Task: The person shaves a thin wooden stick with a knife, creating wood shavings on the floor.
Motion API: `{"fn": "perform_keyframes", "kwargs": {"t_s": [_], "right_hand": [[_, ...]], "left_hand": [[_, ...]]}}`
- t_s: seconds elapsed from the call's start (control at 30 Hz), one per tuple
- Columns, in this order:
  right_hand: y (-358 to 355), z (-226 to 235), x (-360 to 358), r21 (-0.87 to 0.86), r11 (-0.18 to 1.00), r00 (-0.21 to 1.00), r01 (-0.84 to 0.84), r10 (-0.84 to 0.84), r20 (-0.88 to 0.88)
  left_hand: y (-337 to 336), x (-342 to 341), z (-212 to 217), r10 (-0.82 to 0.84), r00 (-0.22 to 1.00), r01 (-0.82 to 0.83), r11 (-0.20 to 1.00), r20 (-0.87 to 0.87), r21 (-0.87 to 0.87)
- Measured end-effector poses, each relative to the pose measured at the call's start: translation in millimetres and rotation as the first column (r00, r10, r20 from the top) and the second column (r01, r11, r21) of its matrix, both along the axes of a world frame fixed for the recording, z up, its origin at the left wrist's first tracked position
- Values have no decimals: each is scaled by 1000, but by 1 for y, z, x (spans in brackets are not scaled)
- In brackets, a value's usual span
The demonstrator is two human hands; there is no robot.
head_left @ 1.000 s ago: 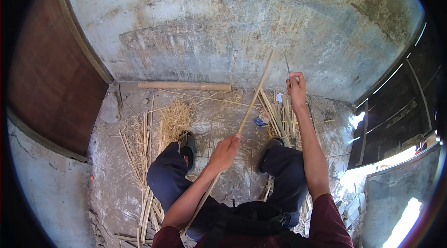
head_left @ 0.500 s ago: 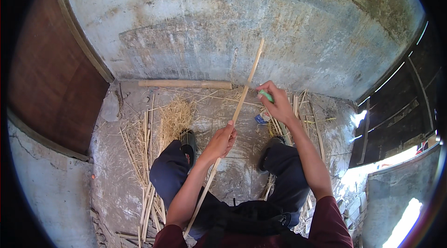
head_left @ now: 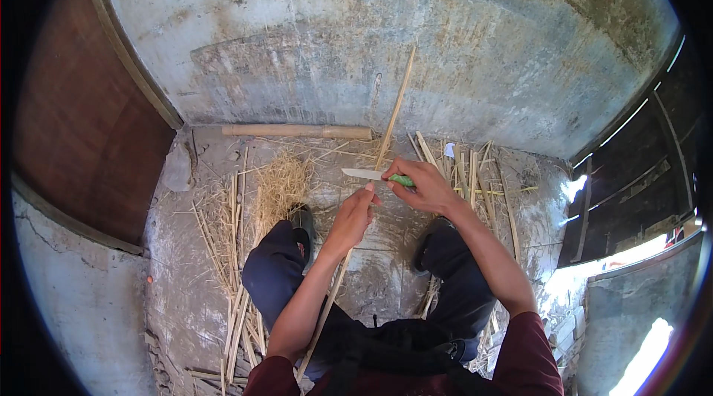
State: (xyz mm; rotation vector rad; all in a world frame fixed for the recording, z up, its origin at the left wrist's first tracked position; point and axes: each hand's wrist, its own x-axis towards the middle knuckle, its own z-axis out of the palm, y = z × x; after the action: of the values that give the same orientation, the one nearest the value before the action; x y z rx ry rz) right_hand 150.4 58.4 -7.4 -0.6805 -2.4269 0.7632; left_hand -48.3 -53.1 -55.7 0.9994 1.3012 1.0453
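Two hands point(head_left: 353, 218) point(head_left: 422, 186), one knife point(head_left: 375, 175), one held bamboo strip point(head_left: 390, 119), one bamboo pole point(head_left: 297, 131).

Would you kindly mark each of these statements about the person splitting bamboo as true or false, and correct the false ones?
1. The right hand holds a knife with a green handle. True.
2. The left hand grips the long bamboo strip. True.
3. The knife blade points to the person's right. False: it points to the person's left, across the strip.
4. The thick bamboo pole stands upright against the wall. False: it lies flat on the floor along the foot of the wall.
5. A pile of pale shavings lies on the floor near the person's left foot. True.
6. The person's trousers are bright red. False: they are dark blue; only the sleeves are dark red.
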Motion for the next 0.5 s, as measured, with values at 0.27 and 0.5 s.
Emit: {"fn": "perform_keyframes", "kwargs": {"t_s": [0.27,0.5], "right_hand": [[-7,4,-3,-74,997,999,-35,34,-21],[-9,6,-3,-140,989,999,-45,41,-27]], "left_hand": [[2,1,-2,65,998,-65,996,-2,65],[4,0,-1,24,998,-27,998,56,58]]}}
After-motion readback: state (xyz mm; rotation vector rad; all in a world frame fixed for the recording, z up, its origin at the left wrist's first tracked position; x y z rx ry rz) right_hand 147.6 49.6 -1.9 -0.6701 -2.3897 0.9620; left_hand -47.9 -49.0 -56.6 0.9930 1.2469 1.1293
